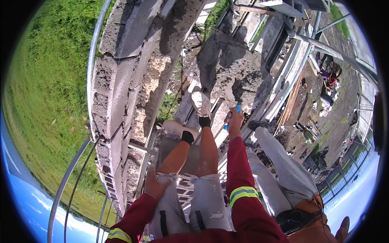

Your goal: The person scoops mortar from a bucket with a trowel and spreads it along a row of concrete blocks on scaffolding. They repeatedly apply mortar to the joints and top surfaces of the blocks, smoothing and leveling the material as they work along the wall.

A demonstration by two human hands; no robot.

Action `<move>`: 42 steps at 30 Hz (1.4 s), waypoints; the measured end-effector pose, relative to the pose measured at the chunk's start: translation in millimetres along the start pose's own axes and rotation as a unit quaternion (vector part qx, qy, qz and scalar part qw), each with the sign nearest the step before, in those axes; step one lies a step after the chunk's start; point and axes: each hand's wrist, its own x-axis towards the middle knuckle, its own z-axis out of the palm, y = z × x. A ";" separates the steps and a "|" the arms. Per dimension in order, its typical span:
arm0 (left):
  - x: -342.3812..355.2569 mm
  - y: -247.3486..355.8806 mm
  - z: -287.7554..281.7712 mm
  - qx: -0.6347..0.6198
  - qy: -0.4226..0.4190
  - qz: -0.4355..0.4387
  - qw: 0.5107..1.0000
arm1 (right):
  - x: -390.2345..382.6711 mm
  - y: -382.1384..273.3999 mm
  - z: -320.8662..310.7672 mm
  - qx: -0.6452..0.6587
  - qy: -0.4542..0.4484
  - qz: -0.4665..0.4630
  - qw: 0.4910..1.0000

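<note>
Left hand (156, 185): laid loosely against the left knee of the pale ripped shorts (208, 202), thumb apart from the fingers, no object visible in it.
Right hand (234, 121): closed around a blue handle (238, 108), arm reaching forward.
Blue handle: in the right fist, long axis pointing away from the body and slightly rightward; cannot tell what its far end carries.
Shoes (200, 104): pale, left of the right hand.
Grey mortar heap (233, 67): straight ahead of the right fist, on boards, stretching away; the right hand is much nearer than the left.
Co-worker (279, 166): grey trousers, just right.
Block wall (123, 83): along the left.
Grass (52, 77): beyond the wall.
</note>
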 end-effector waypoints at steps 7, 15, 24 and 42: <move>-11.2 -14.1 26.3 -0.068 0.042 -0.062 0.995 | -207.0 -103.4 -15.0 -0.171 -0.132 -0.074 0.974; -9.1 -6.6 24.7 -0.189 0.026 -0.208 0.959 | -299.6 -161.4 46.1 -0.458 -0.321 -0.136 0.818; -30.5 -8.4 20.9 -0.348 0.045 -0.245 0.904 | -352.2 -57.4 227.4 -0.678 -0.591 -0.245 0.362; -120.3 7.5 143.3 -0.592 0.087 -0.310 0.738 | -509.4 348.8 300.6 -0.617 -0.541 -0.550 0.156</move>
